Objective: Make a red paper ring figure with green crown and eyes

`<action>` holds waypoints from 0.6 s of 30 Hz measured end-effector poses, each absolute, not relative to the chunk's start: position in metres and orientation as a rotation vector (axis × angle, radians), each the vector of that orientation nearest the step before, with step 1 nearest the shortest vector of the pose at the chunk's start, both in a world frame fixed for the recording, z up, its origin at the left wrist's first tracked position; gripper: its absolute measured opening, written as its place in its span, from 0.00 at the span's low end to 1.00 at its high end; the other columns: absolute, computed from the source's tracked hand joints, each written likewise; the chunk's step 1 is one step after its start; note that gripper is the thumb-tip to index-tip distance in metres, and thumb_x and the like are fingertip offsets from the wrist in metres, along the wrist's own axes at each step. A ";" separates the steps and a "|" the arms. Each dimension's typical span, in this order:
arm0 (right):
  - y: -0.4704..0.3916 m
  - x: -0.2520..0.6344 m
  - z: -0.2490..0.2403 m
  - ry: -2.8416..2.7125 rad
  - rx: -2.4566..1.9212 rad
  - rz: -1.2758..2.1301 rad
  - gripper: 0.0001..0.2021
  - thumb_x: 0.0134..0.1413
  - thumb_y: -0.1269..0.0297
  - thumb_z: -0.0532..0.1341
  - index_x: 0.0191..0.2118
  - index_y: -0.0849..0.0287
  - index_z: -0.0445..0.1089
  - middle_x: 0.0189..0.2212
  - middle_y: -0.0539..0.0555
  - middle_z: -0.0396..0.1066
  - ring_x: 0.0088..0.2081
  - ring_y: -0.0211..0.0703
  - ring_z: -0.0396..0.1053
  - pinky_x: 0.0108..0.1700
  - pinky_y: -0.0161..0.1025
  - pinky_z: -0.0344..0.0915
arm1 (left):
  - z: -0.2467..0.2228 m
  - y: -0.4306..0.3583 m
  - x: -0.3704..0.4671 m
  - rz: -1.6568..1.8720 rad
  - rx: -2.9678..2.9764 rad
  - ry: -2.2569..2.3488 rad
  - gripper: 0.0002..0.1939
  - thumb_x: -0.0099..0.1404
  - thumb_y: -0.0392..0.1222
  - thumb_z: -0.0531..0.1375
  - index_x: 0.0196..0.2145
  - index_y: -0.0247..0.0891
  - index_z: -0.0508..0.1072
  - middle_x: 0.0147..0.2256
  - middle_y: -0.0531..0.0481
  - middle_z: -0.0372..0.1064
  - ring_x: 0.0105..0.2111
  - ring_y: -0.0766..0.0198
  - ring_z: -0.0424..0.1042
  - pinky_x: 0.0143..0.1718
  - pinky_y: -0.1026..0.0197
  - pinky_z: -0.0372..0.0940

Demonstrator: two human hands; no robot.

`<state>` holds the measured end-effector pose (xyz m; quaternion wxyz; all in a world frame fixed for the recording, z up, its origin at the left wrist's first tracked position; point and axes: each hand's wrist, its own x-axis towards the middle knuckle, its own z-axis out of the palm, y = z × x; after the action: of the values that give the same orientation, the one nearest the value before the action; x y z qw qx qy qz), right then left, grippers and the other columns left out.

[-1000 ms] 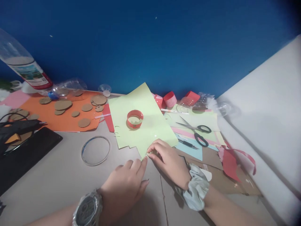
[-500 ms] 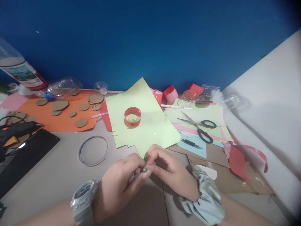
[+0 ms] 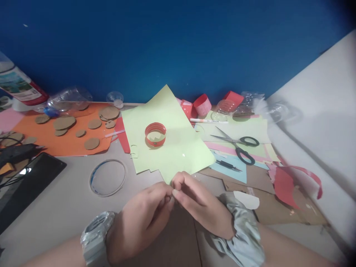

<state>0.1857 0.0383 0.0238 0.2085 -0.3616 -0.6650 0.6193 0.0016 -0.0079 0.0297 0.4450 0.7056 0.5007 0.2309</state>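
Note:
My left hand (image 3: 144, 218), with a watch (image 3: 97, 226) on its wrist, is closed with thumb and fingers pinched. My right hand (image 3: 198, 205), wearing a pale scrunchie (image 3: 244, 233), pinches against it fingertip to fingertip. Whatever sits between the fingertips is tiny and hidden now. Both hands meet at the near corner of a light green sheet of paper (image 3: 183, 144). On that sheet stands a red ring-shaped band (image 3: 155, 143). A thin grey ring (image 3: 91, 183) lies on the table to the left of my hands.
Scissors (image 3: 245, 155), a black craft knife (image 3: 228, 164) and a white marker (image 3: 208, 121) lie on paper scraps at right. Cardboard discs (image 3: 64, 122) rest on orange paper (image 3: 33, 144). A glue gun (image 3: 19, 152) is at far left. Clear plastic pieces (image 3: 71, 100) line the blue wall.
A small pale green bit showed between my fingertips before; now the fingers cover it. My hands have drawn closer together. The view has shifted slightly.

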 end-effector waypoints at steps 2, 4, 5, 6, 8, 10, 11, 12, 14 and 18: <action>0.038 0.186 0.024 -1.919 -1.011 1.669 0.13 0.69 0.55 0.50 0.33 0.55 0.56 0.28 0.47 0.57 0.31 0.40 0.56 0.33 0.38 0.55 | 0.032 -0.007 0.002 0.560 1.763 1.220 0.10 0.74 0.37 0.46 0.37 0.40 0.65 0.33 0.54 0.67 0.31 0.66 0.66 0.34 0.63 0.60; 0.039 0.186 0.024 -1.965 -1.021 1.624 0.13 0.70 0.56 0.49 0.33 0.55 0.55 0.28 0.47 0.57 0.31 0.40 0.56 0.34 0.38 0.55 | 0.033 -0.006 0.001 0.563 1.759 1.199 0.09 0.74 0.36 0.47 0.37 0.41 0.65 0.33 0.54 0.68 0.32 0.66 0.66 0.35 0.64 0.60; 0.039 0.186 0.024 -1.978 -1.022 1.611 0.13 0.70 0.56 0.48 0.33 0.55 0.55 0.28 0.47 0.57 0.31 0.40 0.56 0.34 0.38 0.54 | 0.033 -0.006 0.001 0.565 1.752 1.189 0.09 0.74 0.36 0.47 0.37 0.41 0.65 0.34 0.54 0.68 0.32 0.67 0.66 0.35 0.64 0.60; 0.039 0.186 0.024 -1.984 -1.020 1.605 0.13 0.70 0.57 0.48 0.33 0.55 0.55 0.28 0.46 0.56 0.30 0.39 0.56 0.34 0.38 0.54 | 0.033 -0.006 0.000 0.569 1.742 1.184 0.10 0.74 0.36 0.47 0.37 0.41 0.65 0.34 0.54 0.68 0.32 0.67 0.66 0.35 0.65 0.60; 0.039 0.186 0.024 -1.983 -1.003 1.608 0.13 0.71 0.57 0.48 0.33 0.55 0.55 0.28 0.46 0.56 0.30 0.39 0.56 0.34 0.38 0.55 | 0.032 -0.006 0.000 0.574 1.722 1.177 0.10 0.75 0.37 0.46 0.36 0.41 0.64 0.34 0.54 0.68 0.32 0.67 0.66 0.35 0.65 0.60; 0.039 0.187 0.023 -1.976 -0.983 1.609 0.13 0.71 0.57 0.48 0.34 0.55 0.56 0.28 0.46 0.57 0.30 0.38 0.56 0.35 0.38 0.55 | 0.031 -0.006 -0.001 0.583 1.707 1.170 0.10 0.75 0.38 0.46 0.35 0.41 0.64 0.34 0.54 0.68 0.31 0.67 0.65 0.34 0.65 0.60; 0.039 0.187 0.022 -1.970 -0.975 1.608 0.13 0.71 0.56 0.48 0.34 0.55 0.56 0.29 0.46 0.57 0.31 0.38 0.56 0.35 0.38 0.55 | 0.031 -0.006 -0.002 0.585 1.700 1.165 0.10 0.74 0.38 0.46 0.35 0.40 0.63 0.34 0.54 0.67 0.31 0.67 0.64 0.34 0.65 0.60; 0.039 0.188 0.022 -1.964 -0.970 1.607 0.13 0.71 0.56 0.48 0.34 0.55 0.56 0.29 0.46 0.57 0.31 0.39 0.56 0.35 0.38 0.55 | 0.031 -0.006 -0.002 0.585 1.693 1.162 0.10 0.74 0.38 0.46 0.35 0.40 0.63 0.33 0.54 0.66 0.30 0.67 0.63 0.34 0.65 0.59; 0.038 0.188 0.021 -1.954 -0.971 1.612 0.13 0.71 0.55 0.48 0.35 0.55 0.56 0.29 0.46 0.57 0.31 0.39 0.56 0.35 0.38 0.56 | 0.032 -0.006 -0.002 0.581 1.682 1.155 0.09 0.73 0.37 0.47 0.34 0.40 0.62 0.29 0.55 0.62 0.28 0.68 0.60 0.32 0.65 0.58; 0.039 0.188 0.022 -1.949 -0.997 1.633 0.13 0.71 0.55 0.48 0.35 0.55 0.56 0.29 0.46 0.57 0.31 0.39 0.56 0.35 0.38 0.56 | 0.032 -0.005 -0.002 0.576 1.675 1.137 0.09 0.72 0.35 0.49 0.32 0.39 0.61 0.27 0.57 0.57 0.27 0.68 0.57 0.30 0.65 0.56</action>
<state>0.1881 0.0386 0.0216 0.2039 -0.3573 -0.6987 0.5853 -0.0025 -0.0055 0.0317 0.4954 0.6913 0.4691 0.2378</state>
